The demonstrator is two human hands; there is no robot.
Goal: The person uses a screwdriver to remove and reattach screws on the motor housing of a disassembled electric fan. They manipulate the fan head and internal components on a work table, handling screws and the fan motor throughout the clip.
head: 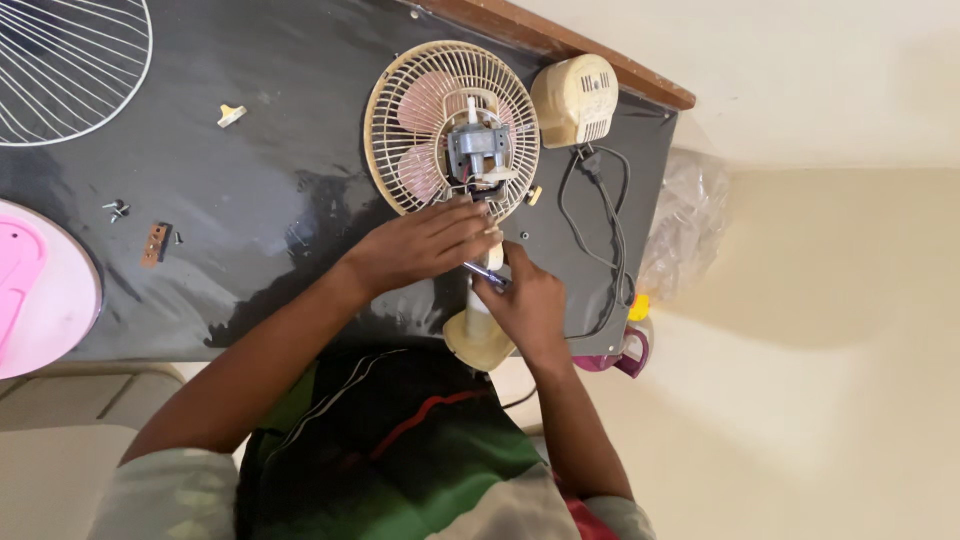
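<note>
Fan [452, 130]: cream grille, pink blades, bare motor [478, 148]. Left hand [425, 245] pinches wiring below motor; right hand [528, 300] grips screwdriver [485, 275]. Cream cover [575, 100] lies beyond.

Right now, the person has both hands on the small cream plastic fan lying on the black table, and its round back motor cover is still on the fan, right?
Not quite. In the head view, the round cream motor cover is off, lying beside the fan on the black table. Both hands, left and right, are on it.
</note>
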